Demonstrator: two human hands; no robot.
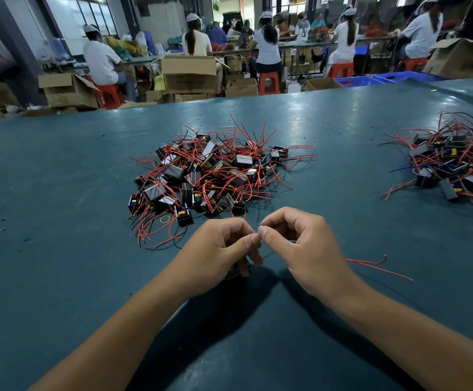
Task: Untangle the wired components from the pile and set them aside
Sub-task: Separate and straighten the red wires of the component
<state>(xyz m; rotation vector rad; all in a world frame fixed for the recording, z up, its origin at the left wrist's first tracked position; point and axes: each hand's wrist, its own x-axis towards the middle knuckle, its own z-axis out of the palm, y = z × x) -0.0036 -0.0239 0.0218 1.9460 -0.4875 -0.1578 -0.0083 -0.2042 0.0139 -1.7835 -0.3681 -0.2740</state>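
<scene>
Both hands' fingers (253, 238) pinch thin wire before red-wired black components (210, 170).

Single view: head camera, wide-angle, worn by the person. Position: above the near edge of the table (60, 193), close over both forearms. Facing: forward and down across the table. Nearest: the hands, left (215, 249) and right (300, 249), low centre. Middle distance: pile (210, 170), centre; second pile (460, 165), cut by the right edge. Far: top band, seated workers (267, 49) seen from behind, well beyond the table. Straight lines bow toward the edges.
</scene>
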